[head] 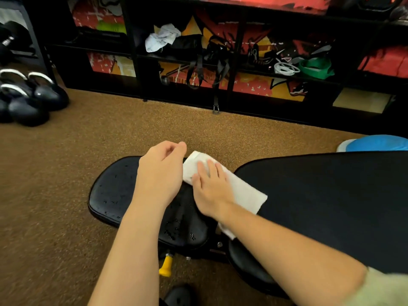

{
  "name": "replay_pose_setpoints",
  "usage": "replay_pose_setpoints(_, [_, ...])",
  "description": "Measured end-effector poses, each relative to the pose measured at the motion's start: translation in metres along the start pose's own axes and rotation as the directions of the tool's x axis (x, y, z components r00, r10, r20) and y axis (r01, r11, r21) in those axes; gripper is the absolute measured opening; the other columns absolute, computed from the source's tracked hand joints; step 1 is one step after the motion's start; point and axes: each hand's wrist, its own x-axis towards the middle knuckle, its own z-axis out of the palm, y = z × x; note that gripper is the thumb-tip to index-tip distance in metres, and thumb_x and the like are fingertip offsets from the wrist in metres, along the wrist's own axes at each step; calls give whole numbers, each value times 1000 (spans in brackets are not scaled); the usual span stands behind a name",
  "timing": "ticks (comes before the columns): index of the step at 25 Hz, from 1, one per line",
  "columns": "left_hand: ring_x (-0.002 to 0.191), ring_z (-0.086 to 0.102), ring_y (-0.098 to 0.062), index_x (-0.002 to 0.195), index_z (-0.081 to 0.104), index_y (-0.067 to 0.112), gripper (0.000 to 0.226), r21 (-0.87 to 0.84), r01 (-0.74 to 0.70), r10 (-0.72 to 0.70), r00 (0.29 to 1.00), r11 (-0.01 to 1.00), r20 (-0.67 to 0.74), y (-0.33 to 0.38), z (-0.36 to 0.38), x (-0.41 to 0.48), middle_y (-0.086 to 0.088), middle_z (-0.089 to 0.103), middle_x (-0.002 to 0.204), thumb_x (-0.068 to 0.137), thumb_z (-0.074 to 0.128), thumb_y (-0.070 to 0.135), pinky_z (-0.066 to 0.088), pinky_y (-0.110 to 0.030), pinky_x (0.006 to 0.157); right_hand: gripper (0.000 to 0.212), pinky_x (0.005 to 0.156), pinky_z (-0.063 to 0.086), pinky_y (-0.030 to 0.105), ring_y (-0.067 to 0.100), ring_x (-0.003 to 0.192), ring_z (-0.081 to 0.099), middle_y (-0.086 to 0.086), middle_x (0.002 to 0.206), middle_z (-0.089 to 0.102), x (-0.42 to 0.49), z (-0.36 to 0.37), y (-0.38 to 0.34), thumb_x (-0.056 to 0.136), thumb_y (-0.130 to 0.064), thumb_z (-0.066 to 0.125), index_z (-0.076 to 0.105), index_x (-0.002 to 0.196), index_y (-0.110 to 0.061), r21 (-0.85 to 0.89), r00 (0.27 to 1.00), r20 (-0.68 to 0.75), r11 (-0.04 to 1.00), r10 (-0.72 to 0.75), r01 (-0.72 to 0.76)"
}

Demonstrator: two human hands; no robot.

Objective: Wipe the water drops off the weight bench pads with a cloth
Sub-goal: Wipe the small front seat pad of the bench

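The black seat pad (112,191) of the weight bench lies low in the middle, dotted with water drops. A long black back pad (331,199) stretches to the right. A white cloth (245,193) lies across the gap between the two pads. My right hand (210,188) presses flat on the cloth with straight fingers. My left hand (160,171) hovers over the seat pad just left of the cloth, fingers loosely curled, holding nothing.
Several black kettlebells (28,98) sit on the brown floor at the far left. A black shelf unit (220,62) with straps, bands and a white rag runs along the back. A blue object (375,143) lies behind the back pad. A yellow adjustment knob (166,267) sticks out under the seat.
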Motion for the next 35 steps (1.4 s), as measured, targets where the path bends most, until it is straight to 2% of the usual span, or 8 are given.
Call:
replay_pose_setpoints(3, [91, 68, -26, 88, 75, 15, 36, -123, 11, -23, 995, 992, -99, 0, -4, 1, 0, 74, 88, 104, 55, 40, 53, -44, 89, 44, 108, 35, 49, 39, 136, 40, 15, 150, 40, 47, -21, -9, 105, -18, 24, 40, 142, -5, -83, 999, 40, 996, -30, 34])
replay_pose_setpoints(8, [95, 70, -23, 83, 74, 20, 32, -289, 67, -140, 961, 955, -240, -2, -22, 15, 4, 76, 91, 103, 54, 36, 54, -45, 94, 40, 95, 41, 49, 39, 125, 53, 14, 141, 55, 70, -37, -17, 103, -14, 22, 51, 130, -8, -214, 996, 91, 976, -12, 31])
replay_pose_setpoints(13, [84, 65, -17, 89, 74, 15, 30, -342, 96, -171, 965, 935, -197, 1, -16, 21, -3, 78, 101, 103, 55, 33, 45, -33, 68, 58, 113, 33, 56, 47, 143, 31, 24, 159, 30, 4, 7, -3, 102, -27, 10, 37, 148, -2, -172, 992, -124, 985, -21, -1])
replay_pose_setpoints(16, [85, 65, -15, 89, 74, 16, 29, -357, 103, -176, 968, 929, -180, 2, -11, 25, -3, 78, 101, 103, 55, 32, 40, -28, 68, 102, 126, 3, 50, 34, 155, -16, 6, 167, -18, -61, 15, -10, 78, -59, -40, -2, 162, -16, -152, 999, -36, 988, -22, 16])
replay_pose_setpoints(18, [84, 64, -15, 89, 74, 15, 29, -367, 99, -169, 972, 925, -164, 4, -7, 25, -4, 78, 101, 103, 55, 32, 40, -28, 68, 105, 126, -9, 44, 21, 150, -32, -6, 160, -34, -77, 5, -17, 65, -66, -43, -22, 158, -24, -79, 997, 64, 996, -32, 37])
replay_pose_setpoints(22, [86, 66, -16, 93, 75, 14, 33, -355, 94, -162, 972, 930, -167, 8, 0, 21, -2, 77, 99, 105, 52, 34, 40, -29, 67, 64, 126, -1, 47, 25, 157, -14, 1, 170, -16, -3, -5, -1, 104, -47, -2, -8, 163, -24, -192, 999, 50, 981, -22, 31])
replay_pose_setpoints(26, [90, 67, -17, 94, 75, 15, 38, -349, 112, -171, 975, 930, -142, 9, 2, 18, 0, 77, 102, 106, 47, 37, 38, -27, 66, 80, 125, 12, 54, 31, 156, 6, 7, 171, 9, 19, -5, -1, 93, -52, -9, 15, 162, -20, -119, 999, -23, 993, 26, -28])
replay_pose_setpoints(35, [86, 68, -19, 91, 74, 21, 42, -263, 119, -140, 988, 957, -62, 17, 24, 11, 3, 77, 102, 108, 42, 41, 39, -32, 70, 97, 119, -25, 44, 29, 143, -44, 3, 149, -47, -153, -1, -17, 69, -61, -32, -18, 158, -25, -96, 966, 218, 982, -138, 162])
